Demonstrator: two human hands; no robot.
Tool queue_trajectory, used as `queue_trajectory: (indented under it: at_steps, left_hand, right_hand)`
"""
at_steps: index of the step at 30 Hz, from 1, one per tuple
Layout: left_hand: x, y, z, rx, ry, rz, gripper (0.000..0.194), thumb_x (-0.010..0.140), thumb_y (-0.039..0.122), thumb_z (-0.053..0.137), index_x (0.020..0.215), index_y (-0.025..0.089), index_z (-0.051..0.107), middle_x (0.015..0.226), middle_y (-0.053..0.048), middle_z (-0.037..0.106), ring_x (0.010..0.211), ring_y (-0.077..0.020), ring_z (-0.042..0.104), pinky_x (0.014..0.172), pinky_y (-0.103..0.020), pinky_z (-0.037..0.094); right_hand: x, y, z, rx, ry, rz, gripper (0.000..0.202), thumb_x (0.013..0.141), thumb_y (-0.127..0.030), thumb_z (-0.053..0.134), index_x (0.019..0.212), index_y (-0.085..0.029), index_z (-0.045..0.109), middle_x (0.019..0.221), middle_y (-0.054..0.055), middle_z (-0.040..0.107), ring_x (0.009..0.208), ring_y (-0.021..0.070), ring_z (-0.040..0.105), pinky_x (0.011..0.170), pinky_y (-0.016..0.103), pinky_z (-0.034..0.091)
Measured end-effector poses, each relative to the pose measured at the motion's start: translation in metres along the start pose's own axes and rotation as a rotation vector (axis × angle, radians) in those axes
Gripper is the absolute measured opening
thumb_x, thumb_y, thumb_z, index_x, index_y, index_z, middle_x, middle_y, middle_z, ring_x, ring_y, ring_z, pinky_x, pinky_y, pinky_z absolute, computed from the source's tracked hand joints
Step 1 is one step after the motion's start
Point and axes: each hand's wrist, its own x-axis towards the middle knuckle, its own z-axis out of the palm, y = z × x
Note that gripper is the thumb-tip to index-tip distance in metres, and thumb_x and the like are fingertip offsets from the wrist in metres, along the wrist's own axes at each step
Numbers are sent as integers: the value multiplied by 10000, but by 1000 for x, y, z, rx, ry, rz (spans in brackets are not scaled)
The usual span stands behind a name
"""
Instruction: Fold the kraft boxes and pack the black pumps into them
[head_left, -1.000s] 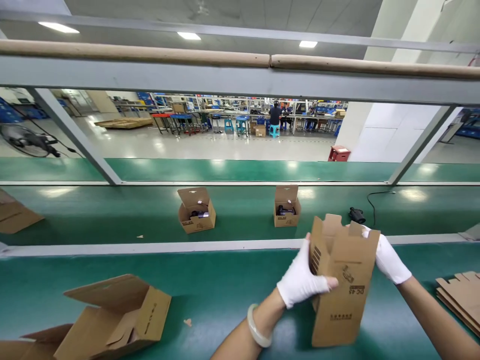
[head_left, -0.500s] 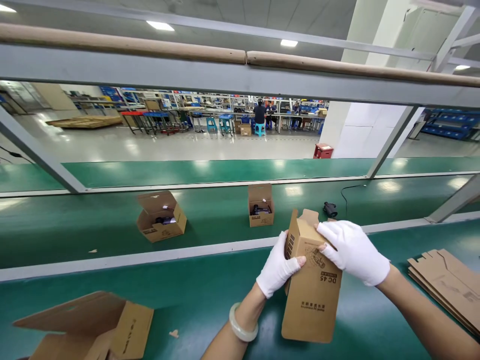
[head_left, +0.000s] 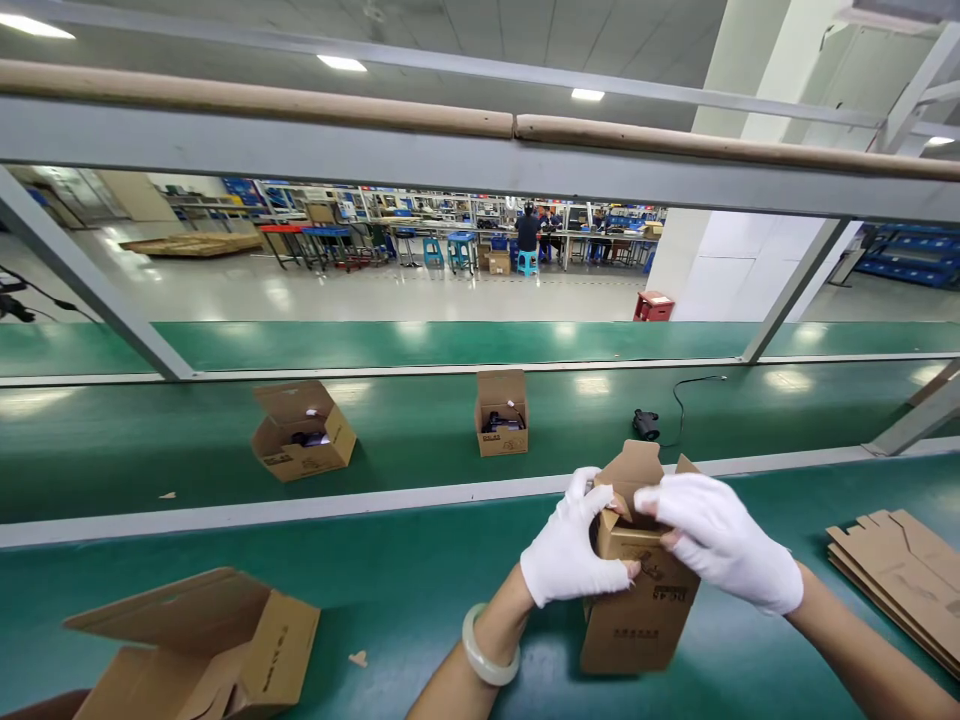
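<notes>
A brown cardboard box [head_left: 637, 625] marked DC 45 stands on end over the green bench, its printing upside down and its upper flaps raised. My left hand [head_left: 577, 548], in a white glove with bare fingertips, grips the box's upper left side, thumb on the front. My right hand [head_left: 724, 540], gloved the same way, is at the upper right edge with its fingers curled by the flaps; the fingertips are partly blurred. A pale bangle [head_left: 487, 655] circles my left wrist.
An open carton [head_left: 281, 650] lies at the lower left, flat cardboard [head_left: 900, 580] at the right. Beyond the white rail [head_left: 300, 515], two open boxes [head_left: 502, 440] hold dark devices. A black device [head_left: 645, 424] with a cable lies right of them. People sit far behind.
The box has tipped more upright and its upper flaps now stand raised. My left hand has shifted onto its upper left corner; my right hand has moved slightly right and down.
</notes>
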Motion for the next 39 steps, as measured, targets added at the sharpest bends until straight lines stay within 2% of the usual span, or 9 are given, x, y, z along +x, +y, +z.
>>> queue_trajectory:
  at_steps: [3, 6, 10, 17, 20, 23, 28, 35, 39]
  left_hand:
    - [-1, 1, -2, 15, 37, 17, 468, 542, 351, 799, 918, 214, 558, 1215, -105, 367, 1178, -324, 411, 928, -429, 423]
    - [-3, 2, 0, 4, 14, 111, 483, 547, 355, 791, 929, 209, 535, 1352, -133, 299, 1254, -354, 358, 960, -432, 395]
    - [-6, 6, 8, 72, -17, 197, 472, 564, 326, 762, 929, 206, 487, 1461, -152, 197, 1301, -377, 310, 1022, -486, 323]
    - [-8, 10, 13, 30, 37, 390, 465, 586, 329, 703, 933, 217, 415, 1183, -112, 449, 1049, -279, 466, 892, -442, 409]
    - [-8, 9, 15, 19, 23, 426, 469, 602, 362, 688, 943, 224, 398, 1037, -81, 501, 915, -243, 459, 788, -399, 416]
    - [-9, 10, 18, 33, -15, 457, 452, 601, 366, 674, 933, 227, 401, 966, -63, 512, 877, -235, 432, 742, -375, 399]
    - [-10, 12, 19, -23, -20, 452, 424, 620, 355, 672, 940, 223, 425, 928, -52, 497, 861, -221, 430, 750, -363, 399]
    - [-9, 10, 14, -116, -34, 324, 402, 618, 345, 709, 905, 205, 465, 971, -62, 504, 890, -227, 466, 809, -371, 407]
    - [-1, -4, 2, -344, 219, 102, 402, 652, 382, 727, 929, 189, 507, 1102, -79, 505, 1010, -248, 506, 903, -369, 407]
  right_hand:
    - [-8, 14, -1, 157, 299, 386, 339, 967, -310, 387, 1278, -236, 498, 1269, 92, 552, 1197, 238, 487, 1038, 442, 363]
    - [-12, 20, 2, 720, 54, 696, 445, 974, -431, 354, 1365, -226, 411, 1370, 96, 467, 1264, 248, 424, 1082, 457, 325]
    - [-13, 13, 16, 1419, -261, 771, 508, 899, -446, 542, 1320, -177, 446, 1294, 133, 529, 1131, 285, 543, 970, 456, 445]
    - [-15, 28, 11, 1533, -345, 651, 615, 757, -422, 699, 1281, -163, 509, 1278, 124, 538, 1195, 288, 485, 1016, 428, 373]
    - [-2, 31, -14, 1282, -551, 542, 637, 777, -440, 657, 1331, -179, 483, 1343, 108, 486, 1247, 285, 433, 1032, 401, 349]
    - [18, 18, -31, 763, -749, 468, 528, 764, -437, 667, 1231, -212, 567, 1197, 67, 597, 1045, 273, 574, 879, 344, 446]
    - [35, -15, -26, 326, -814, 436, 354, 748, -435, 662, 1024, -229, 581, 797, 1, 656, 674, 214, 617, 535, 240, 380]
    - [23, -25, -17, -60, -572, 412, 439, 789, -341, 611, 1198, -226, 503, 745, 10, 654, 641, 238, 623, 529, 266, 378]
    - [12, -34, -36, -156, -126, 295, 405, 877, -292, 506, 1256, -153, 477, 1042, 108, 642, 934, 252, 608, 792, 362, 466]
